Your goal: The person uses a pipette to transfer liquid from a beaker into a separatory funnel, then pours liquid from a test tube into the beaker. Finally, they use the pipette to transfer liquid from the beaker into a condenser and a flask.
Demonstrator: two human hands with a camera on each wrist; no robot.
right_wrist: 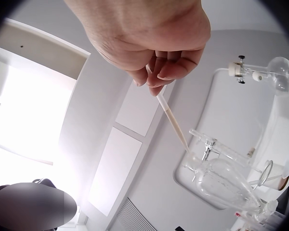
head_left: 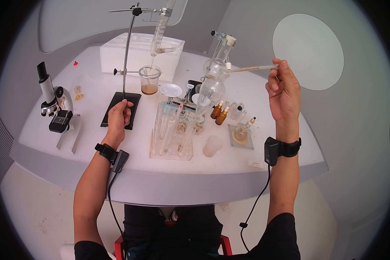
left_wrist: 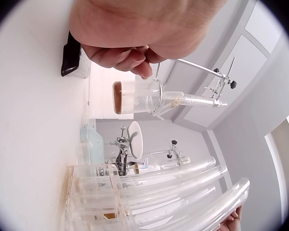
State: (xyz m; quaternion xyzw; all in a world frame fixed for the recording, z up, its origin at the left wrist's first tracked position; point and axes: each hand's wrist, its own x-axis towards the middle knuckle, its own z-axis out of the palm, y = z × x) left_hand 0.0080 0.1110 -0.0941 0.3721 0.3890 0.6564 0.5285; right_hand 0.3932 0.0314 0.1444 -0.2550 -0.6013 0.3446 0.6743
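Note:
My right hand [head_left: 286, 93], raised at the right, pinches the end of a slim plastic dropper [right_wrist: 174, 125] with yellowish-brown liquid inside. Its tip is right at the mouth of a pear-shaped glass separating funnel [head_left: 212, 92], which stands tilted over the table. At the left, my left hand [head_left: 118, 119] grips the lower rod of a metal stand [head_left: 127, 56] just above its black base [head_left: 135, 113]. On that stand's ring sits a glass beaker [left_wrist: 137, 96] with brown liquid, below a clamped glass tube [head_left: 159, 32].
Between the hands stand a clear test tube rack [head_left: 177, 155], a balance with a white pan [head_left: 171, 90], brown dropper bottles [head_left: 221, 117], a plastic cup [head_left: 212, 146] and a small flask [head_left: 242, 133]. A microscope [head_left: 58, 104] stands far left; a white foam box [head_left: 110, 54] is behind.

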